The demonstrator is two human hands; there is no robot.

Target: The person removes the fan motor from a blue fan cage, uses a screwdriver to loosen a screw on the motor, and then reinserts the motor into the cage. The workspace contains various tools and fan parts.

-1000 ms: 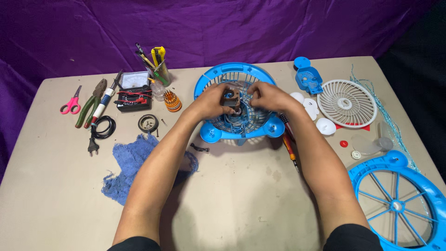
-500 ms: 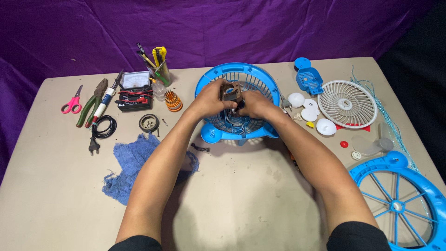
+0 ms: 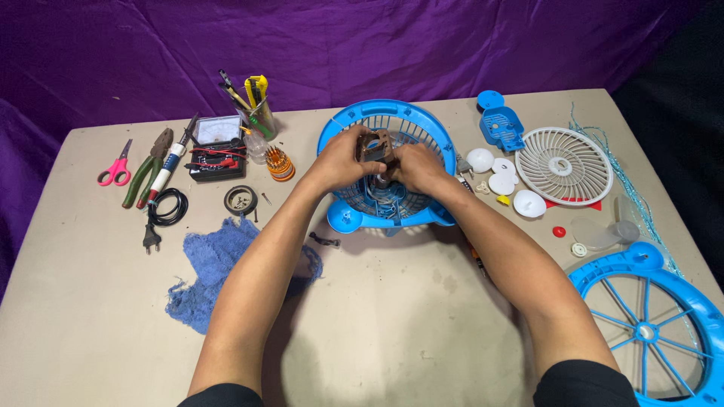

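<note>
Nearest on the beige table (image 3: pixel 392 324) lie a crumpled blue cloth (image 3: pixel 219 267) at the left and a large blue spoked fan ring (image 3: pixel 656 324) at the right. Further in, the left hand (image 3: pixel 339 160) and right hand (image 3: pixel 418 167) both close their fingers on a small brown metal motor block (image 3: pixel 376 148), held just above the round blue plastic fan housing (image 3: pixel 388 162). Beyond, a white fan grille (image 3: pixel 564 164) lies to the right.
</note>
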